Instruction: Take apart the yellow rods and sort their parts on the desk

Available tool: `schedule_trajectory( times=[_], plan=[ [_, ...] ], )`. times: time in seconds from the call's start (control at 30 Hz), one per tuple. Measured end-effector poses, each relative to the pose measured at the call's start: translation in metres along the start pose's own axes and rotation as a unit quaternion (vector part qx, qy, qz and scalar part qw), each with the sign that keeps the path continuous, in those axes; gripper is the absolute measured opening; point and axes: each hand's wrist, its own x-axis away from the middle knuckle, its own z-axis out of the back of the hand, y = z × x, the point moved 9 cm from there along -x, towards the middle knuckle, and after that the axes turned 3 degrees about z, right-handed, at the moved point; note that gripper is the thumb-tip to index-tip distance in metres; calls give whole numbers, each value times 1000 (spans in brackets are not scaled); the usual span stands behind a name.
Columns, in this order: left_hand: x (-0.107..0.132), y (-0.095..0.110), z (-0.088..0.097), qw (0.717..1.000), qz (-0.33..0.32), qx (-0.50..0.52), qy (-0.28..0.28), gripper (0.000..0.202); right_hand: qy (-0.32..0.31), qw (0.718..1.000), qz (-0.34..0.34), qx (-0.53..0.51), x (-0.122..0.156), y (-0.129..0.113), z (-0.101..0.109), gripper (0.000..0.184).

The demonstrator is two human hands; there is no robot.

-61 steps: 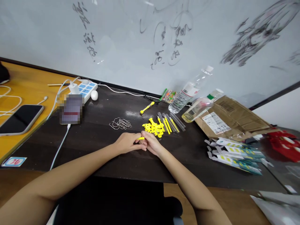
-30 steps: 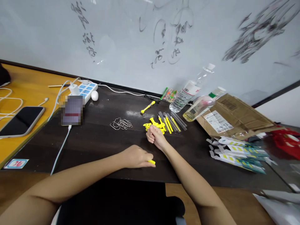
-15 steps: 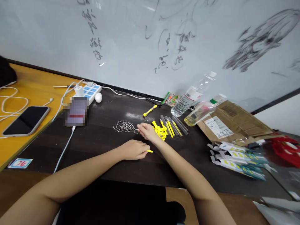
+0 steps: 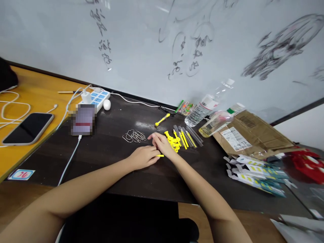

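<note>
My left hand rests on the dark table with its fingers curled round a small yellow plastic piece, whose tip sticks out to the right. My right hand lies just beyond it, fingers extended flat toward a cluster of metal wire clips, nothing visibly in it. Right of that hand is a heap of yellow plastic parts and several clear tubes with yellow inserts. One assembled yellow piece lies further back.
A power strip, white egg-shaped object and charging cable are at the left. A phone lies on the orange table. Two plastic bottles, a cardboard package and printed packets sit right.
My left hand drew back with the yellow piece, then came forward again. My right hand left it, reached over the yellow parts toward the wire clips, and has now pulled back a little.
</note>
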Motion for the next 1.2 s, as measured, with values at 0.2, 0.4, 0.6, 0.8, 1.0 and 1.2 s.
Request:
schedule_trajectory(
  times=[0.2, 0.4, 0.6, 0.8, 1.0, 1.2],
  plan=[
    [-1, -8, -2, 999, 25, 39, 9, 25, 56, 996, 27, -70, 39, -1, 12, 24],
    [-2, -29, 3, 994, 89, 62, 31, 28, 21, 993, 8, -119, 40, 8, 4, 21],
    [2, -46, 14, 972, 161, 152, 85, 35, 141, 962, -17, -233, 35, 16, 40, 25],
    [2, -50, 9, 961, 177, 196, 82, 24, 213, 929, -17, -301, 36, 18, 70, 24],
    [-1, -45, 6, 961, 156, 224, 52, 26, 167, 938, -20, -302, 34, 16, 57, 26],
    [-1, -46, 10, 966, 157, 197, 65, 27, 173, 984, 49, 10, 38, -3, 60, 16]
  ],
)
